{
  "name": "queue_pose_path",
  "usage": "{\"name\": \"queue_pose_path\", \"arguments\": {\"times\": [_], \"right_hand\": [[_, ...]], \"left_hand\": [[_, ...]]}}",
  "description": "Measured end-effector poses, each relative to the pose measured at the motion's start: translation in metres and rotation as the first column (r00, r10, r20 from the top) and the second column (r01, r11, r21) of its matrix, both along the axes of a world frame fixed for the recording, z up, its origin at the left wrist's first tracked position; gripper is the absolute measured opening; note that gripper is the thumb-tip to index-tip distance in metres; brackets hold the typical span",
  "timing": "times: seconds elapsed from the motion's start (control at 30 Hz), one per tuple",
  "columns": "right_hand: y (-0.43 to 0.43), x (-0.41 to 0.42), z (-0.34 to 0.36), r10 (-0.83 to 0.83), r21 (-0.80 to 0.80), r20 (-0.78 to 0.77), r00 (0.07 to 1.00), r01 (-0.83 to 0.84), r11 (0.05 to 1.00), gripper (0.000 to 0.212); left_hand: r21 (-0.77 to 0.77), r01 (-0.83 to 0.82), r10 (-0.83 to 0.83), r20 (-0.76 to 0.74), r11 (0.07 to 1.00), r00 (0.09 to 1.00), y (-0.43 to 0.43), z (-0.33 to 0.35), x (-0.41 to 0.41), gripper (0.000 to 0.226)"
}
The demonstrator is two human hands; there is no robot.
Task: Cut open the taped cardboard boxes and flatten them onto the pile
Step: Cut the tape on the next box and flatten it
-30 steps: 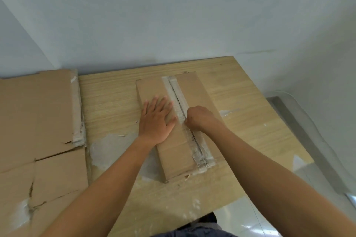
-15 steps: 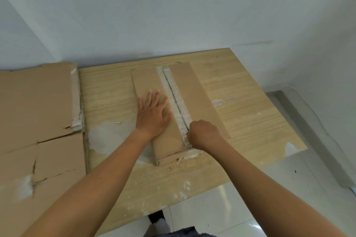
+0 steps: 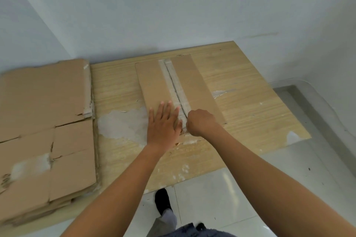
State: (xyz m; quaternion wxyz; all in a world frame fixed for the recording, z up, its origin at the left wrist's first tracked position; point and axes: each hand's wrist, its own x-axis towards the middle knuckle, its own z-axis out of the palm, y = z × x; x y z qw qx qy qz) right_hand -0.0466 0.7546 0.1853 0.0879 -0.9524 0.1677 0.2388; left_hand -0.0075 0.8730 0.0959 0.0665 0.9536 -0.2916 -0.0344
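Observation:
A flat brown cardboard box (image 3: 192, 84) lies on the wooden table (image 3: 250, 113), with a strip of pale tape (image 3: 174, 84) down its middle. A dark slit runs along the tape from the far end to my right hand. My left hand (image 3: 163, 123) presses flat on the left flap near the box's near end, fingers straight. My right hand (image 3: 200, 122) is curled in a fist at the near end of the seam, gripping a cutter that the fist hides. The pile of flattened cardboard (image 3: 44, 121) lies at the table's left side.
Pale patches where the veneer has peeled mark the table between box and pile (image 3: 123, 125). The table's near edge runs diagonally above a glossy tiled floor (image 3: 221, 198). My shoe (image 3: 162, 200) stands just under that edge. Walls close in behind and at the left.
My right fist has drawn along the tape seam from the box's middle to its near end, lengthening the slit. My left hand slid back toward the near end too.

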Motion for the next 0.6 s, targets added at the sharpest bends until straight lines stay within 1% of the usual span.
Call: {"name": "queue_pose_path", "arguments": {"times": [0.2,0.4,0.43,0.47,0.53,0.6], "right_hand": [[-0.004,-0.029,0.004,0.029,0.05,-0.016,0.999,-0.029,0.998,0.017],[-0.012,-0.04,0.021,0.091,0.041,-0.055,0.994,-0.089,0.995,0.014],[-0.015,-0.039,0.023,0.095,0.043,-0.041,0.995,-0.093,0.995,0.014],[-0.018,-0.039,0.023,0.082,0.048,0.004,0.997,-0.082,0.995,0.017],[-0.027,-0.04,0.019,-0.006,0.073,0.182,0.983,-0.007,0.997,0.023],[-0.036,-0.04,0.009,-0.116,0.126,0.365,0.924,0.075,0.989,0.024]], "left_hand": [[0.007,-0.026,0.026,-0.006,1.0,1.0,-0.003,0.001,0.0,0.078],[-0.031,-0.016,0.016,0.001,0.999,1.0,-0.001,0.001,0.0,0.074],[-0.038,-0.011,0.011,0.001,0.999,1.0,0.0,0.0,0.0,0.074],[-0.052,-0.006,0.007,0.005,0.999,1.0,0.001,0.001,0.001,0.074],[-0.116,0.003,-0.002,0.014,0.993,1.0,0.003,0.002,0.004,0.071],[-0.184,0.02,-0.017,0.02,0.983,1.0,0.005,0.006,0.014,0.066]]}}
